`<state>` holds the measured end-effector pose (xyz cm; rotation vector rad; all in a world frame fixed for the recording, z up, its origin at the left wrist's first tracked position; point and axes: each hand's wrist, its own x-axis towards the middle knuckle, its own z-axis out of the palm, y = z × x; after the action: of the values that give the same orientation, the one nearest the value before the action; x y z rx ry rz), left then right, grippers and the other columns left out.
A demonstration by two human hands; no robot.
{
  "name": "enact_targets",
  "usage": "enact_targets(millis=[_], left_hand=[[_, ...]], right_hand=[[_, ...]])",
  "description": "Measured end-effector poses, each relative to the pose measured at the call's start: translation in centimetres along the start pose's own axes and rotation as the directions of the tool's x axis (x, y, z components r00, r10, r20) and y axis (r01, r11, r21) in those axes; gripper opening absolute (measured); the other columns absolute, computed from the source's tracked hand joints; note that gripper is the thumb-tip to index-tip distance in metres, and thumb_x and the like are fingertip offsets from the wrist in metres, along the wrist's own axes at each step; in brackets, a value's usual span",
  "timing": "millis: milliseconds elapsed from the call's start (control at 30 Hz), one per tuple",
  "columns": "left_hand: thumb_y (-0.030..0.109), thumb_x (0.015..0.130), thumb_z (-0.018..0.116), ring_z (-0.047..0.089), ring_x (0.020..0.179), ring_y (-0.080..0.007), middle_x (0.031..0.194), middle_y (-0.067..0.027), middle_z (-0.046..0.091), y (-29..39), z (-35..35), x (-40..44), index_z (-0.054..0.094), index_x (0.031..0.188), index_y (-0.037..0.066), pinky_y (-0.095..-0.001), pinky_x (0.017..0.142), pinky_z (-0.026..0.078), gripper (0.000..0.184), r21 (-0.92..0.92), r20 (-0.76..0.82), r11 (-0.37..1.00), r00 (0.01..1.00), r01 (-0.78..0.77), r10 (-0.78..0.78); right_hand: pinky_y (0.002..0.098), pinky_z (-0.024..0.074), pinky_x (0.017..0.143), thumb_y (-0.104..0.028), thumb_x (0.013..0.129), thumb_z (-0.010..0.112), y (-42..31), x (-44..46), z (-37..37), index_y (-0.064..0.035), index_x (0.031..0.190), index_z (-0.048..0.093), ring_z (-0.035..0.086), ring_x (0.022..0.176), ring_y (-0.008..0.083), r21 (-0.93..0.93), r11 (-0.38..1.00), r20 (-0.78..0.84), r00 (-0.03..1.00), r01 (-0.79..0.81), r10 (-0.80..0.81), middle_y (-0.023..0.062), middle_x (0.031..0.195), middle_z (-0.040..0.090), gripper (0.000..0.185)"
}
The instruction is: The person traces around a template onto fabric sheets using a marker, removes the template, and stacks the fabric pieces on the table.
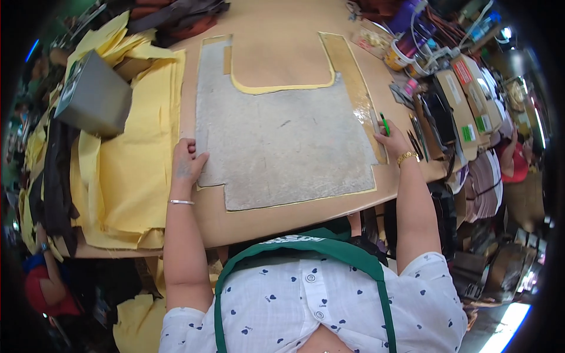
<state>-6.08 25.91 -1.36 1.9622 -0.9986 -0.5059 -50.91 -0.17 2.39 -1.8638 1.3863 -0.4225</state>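
Note:
A large grey U-shaped pattern piece [282, 141] lies flat on the brown tabletop [271, 29], with yellow material showing along its edges. At its left edge is my left hand [189, 162], fingers bent and pressed together near the border; whether they pinch anything is hidden. My right hand [393, 138] is beside the right edge, closed around a green pen [385, 125] that points up. A narrow tan strip with a shiny patch [356, 94] runs along the right arm of the pattern.
Yellow sheets [147, 176] are stacked at left under a grey metal block [97, 97]. Dark material [176, 15] lies at the back left. Cups [397, 56], pens [419, 138] and cardboard boxes [450, 97] stand or lie at right. Other people are partly visible at both sides.

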Motion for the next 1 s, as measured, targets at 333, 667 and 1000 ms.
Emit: enact_targets(millis=[333,667,1000], left_hand=[[0.008,0.064,0.067,0.043,0.066,-0.0110,0.080,-0.0052,0.045,1.9,-0.4,-0.4,0.047,0.094,-0.004,-0.0246,0.061,0.043,0.038,0.008,0.034,0.999,0.998,0.047,-0.047],[0.011,0.067,0.067,0.040,0.067,-0.0090,0.082,-0.0023,0.044,0.4,-0.4,0.1,0.046,0.101,-0.002,-0.0219,0.063,0.041,0.042,0.032,0.054,0.997,0.996,0.071,-0.073],[0.012,0.071,0.065,0.044,0.074,-0.0104,0.087,-0.0032,0.046,1.7,-0.5,-0.3,0.045,0.106,-0.001,-0.0225,0.069,0.041,0.042,0.070,0.082,0.991,0.989,0.116,-0.121]], right_hand=[[0.0231,0.0385,0.065,-0.009,0.070,0.066,-0.2,0.0,0.1,-0.0044,0.104,0.049,0.042,0.069,0.0102,0.006,1.000,0.000,1.000,-0.029,0.029,-0.0005,0.072,0.041,0.039],[0.0260,0.0384,0.070,-0.011,0.069,0.066,0.2,-0.2,0.0,-0.0041,0.104,0.050,0.045,0.074,0.0124,0.012,1.000,-0.007,1.000,0.000,0.000,0.0013,0.076,0.047,0.039],[0.0270,0.0388,0.073,-0.015,0.071,0.065,0.1,-0.2,0.0,-0.0054,0.106,0.050,0.047,0.078,0.0146,-0.039,0.999,-0.011,1.000,-0.029,0.029,0.0038,0.081,0.049,0.039]])
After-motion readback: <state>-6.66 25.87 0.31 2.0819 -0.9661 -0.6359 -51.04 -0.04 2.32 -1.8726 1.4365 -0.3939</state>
